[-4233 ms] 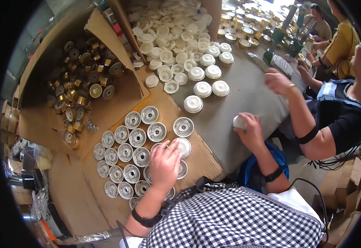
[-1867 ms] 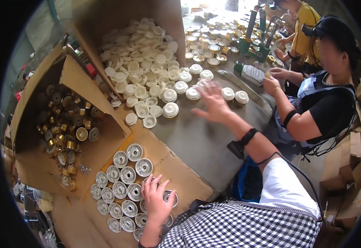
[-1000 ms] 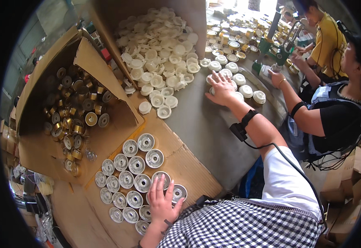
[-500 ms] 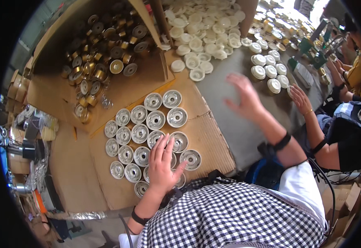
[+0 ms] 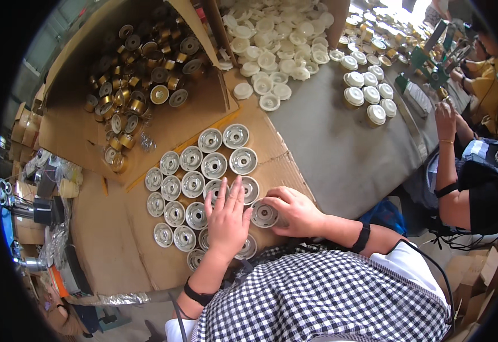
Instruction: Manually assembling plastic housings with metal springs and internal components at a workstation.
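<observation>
Several round silver-white caps (image 5: pixel 213 165) lie in rows on a brown cardboard sheet (image 5: pixel 118 239) in front of me. My left hand (image 5: pixel 228 218) rests flat on caps in the near rows, fingers spread. My right hand (image 5: pixel 293 208) curls around one cap (image 5: pixel 263 214) at the right end of the group, at the cardboard's edge. Both wrists wear dark bands.
An open carton (image 5: pixel 146 74) of gold-coloured metal cups stands at the far left. A heap of white plastic lids (image 5: pixel 271 40) lies on the grey table (image 5: pixel 340 154), with capped pieces (image 5: pixel 368 94) beside it. Another person (image 5: pixel 476 182) sits at the right.
My right hand has come back from the far white lids to the near caps and closed around one. My left hand stays on the cap rows.
</observation>
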Action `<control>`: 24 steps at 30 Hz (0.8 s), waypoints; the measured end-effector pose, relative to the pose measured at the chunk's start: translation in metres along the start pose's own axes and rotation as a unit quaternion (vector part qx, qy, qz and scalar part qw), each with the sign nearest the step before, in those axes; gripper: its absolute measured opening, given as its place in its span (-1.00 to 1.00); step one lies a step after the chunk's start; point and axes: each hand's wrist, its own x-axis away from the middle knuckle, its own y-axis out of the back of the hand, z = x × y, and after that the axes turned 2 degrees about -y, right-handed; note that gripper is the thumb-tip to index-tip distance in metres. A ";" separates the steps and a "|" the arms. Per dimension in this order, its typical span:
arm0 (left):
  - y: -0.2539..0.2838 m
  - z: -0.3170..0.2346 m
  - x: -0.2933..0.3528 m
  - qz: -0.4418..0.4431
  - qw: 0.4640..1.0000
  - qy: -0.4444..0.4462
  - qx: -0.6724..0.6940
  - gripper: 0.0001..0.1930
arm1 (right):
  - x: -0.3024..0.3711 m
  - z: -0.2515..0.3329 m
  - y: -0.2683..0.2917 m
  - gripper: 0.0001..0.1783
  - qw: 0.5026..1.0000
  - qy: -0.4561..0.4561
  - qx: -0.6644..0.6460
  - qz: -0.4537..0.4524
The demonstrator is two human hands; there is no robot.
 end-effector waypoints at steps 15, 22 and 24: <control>0.017 0.009 -0.018 -0.022 0.999 0.021 0.042 -0.32 | -0.054 -0.066 0.073 -0.33 0.995 -0.021 0.068 -0.075; 0.017 0.019 -0.133 -0.090 0.986 -0.066 0.124 -0.57 | -0.151 -0.173 0.086 -0.36 0.954 -0.115 0.238 -0.139; 0.005 0.022 -0.173 -0.077 0.985 -0.072 0.137 -0.56 | -0.159 -0.195 0.076 -0.36 0.952 -0.123 0.254 -0.120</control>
